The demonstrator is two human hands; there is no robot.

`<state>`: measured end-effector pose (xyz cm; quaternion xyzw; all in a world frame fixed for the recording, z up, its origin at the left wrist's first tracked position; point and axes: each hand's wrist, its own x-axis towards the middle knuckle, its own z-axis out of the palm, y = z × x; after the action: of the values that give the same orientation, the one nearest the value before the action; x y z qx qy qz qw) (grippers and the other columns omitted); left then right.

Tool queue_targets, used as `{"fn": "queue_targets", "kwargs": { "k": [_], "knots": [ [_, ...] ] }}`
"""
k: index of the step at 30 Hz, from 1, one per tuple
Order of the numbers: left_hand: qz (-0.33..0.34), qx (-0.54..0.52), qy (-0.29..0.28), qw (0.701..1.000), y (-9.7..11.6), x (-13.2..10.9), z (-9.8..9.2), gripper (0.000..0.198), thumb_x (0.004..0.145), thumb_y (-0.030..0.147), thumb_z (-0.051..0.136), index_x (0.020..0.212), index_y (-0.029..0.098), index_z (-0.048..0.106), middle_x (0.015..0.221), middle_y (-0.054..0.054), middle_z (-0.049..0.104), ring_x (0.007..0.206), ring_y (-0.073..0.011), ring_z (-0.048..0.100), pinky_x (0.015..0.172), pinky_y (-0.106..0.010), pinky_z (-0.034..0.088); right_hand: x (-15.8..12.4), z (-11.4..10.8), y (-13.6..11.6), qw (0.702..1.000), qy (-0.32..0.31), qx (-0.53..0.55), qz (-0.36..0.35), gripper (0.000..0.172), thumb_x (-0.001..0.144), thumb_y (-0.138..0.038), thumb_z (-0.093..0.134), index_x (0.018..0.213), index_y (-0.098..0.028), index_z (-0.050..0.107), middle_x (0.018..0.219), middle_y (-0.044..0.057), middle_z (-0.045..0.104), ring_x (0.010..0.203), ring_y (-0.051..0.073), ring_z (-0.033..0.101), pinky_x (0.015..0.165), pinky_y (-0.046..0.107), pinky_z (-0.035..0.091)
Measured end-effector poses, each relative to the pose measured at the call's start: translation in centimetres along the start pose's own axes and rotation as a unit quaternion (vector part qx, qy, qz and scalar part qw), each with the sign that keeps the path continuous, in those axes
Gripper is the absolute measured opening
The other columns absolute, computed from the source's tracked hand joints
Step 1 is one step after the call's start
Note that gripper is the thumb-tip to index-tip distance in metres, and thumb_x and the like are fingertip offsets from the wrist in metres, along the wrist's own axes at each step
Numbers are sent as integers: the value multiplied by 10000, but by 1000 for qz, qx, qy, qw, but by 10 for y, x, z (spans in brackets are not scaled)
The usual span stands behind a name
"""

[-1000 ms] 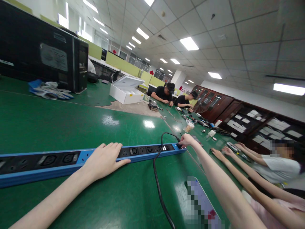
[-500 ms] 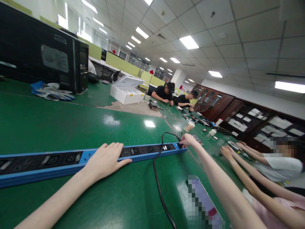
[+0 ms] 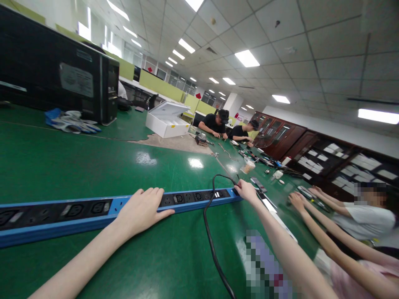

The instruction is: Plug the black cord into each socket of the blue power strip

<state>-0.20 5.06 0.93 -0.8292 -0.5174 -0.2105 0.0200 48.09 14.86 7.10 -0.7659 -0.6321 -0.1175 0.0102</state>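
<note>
A long blue power strip is supported by a green table. Its middle is clasped by the left hand; at its right end, a black cord is pinched by the right hand.

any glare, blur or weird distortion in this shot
Head view: ceiling lights wash out to white, with glare spots on the green table; head view: the room leans, cabinets sloping down rightward; head view: mosaic blocks hide detail at lower right, while sockets on the blue power strip are readable.
</note>
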Motion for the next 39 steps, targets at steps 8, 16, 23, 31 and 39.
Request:
{"fn": "queue_targets", "kwargs": {
  "k": [8, 16, 23, 31, 39],
  "knots": [
    [6, 21, 4, 1000, -1, 0, 1, 702, 888, 779, 403, 1135, 165, 636, 1095, -166, 702, 1029, -335, 639, 868, -421, 413, -13, 9, -5, 998, 49, -38, 9, 335, 1018, -452, 475, 1076, -163, 634, 1010, 166, 727, 1047, 285, 695, 867, 325, 466],
    [19, 51, 9, 998, -1, -1, 4, 711, 888, 785, 391, 1121, 156, 628, 1041, -159, 694, 1005, -333, 635, 848, -407, 402, -20, 13, -15, 998, 44, -39, 25, 353, 1050, -422, 402, 1140, -126, 570, 1036, 209, 715, 1044, 304, 702, 903, 363, 475],
    [27, 67, 20, 997, -1, -2, 5, 705, 903, 770, 376, 1126, 145, 614, 1048, -161, 682, 1001, -334, 630, 848, -418, 401, -24, 11, -17, 997, 51, -50, 30, 376, 1061, -427, 356, 1151, -123, 557, 1022, 211, 719, 1011, 311, 712, 882, 371, 486],
    [29, 75, 19, 997, -1, -1, 5, 689, 905, 774, 359, 1063, 153, 613, 999, -145, 682, 976, -317, 636, 834, -404, 408, -27, 17, -19, 996, 56, -59, 26, 408, 1070, -442, 323, 1140, -107, 546, 1025, 215, 712, 1005, 310, 711, 875, 367, 485],
    [32, 79, 22, 996, -1, -1, 6, 687, 904, 767, 384, 1079, 147, 622, 1008, -145, 685, 967, -316, 639, 828, -401, 411, 3, -9, 0, 991, 85, -37, 92, 435, 1068, -456, 314, 1207, -118, 548, 995, 188, 703, 947, 288, 707, 829, 349, 483]
  ]
}}
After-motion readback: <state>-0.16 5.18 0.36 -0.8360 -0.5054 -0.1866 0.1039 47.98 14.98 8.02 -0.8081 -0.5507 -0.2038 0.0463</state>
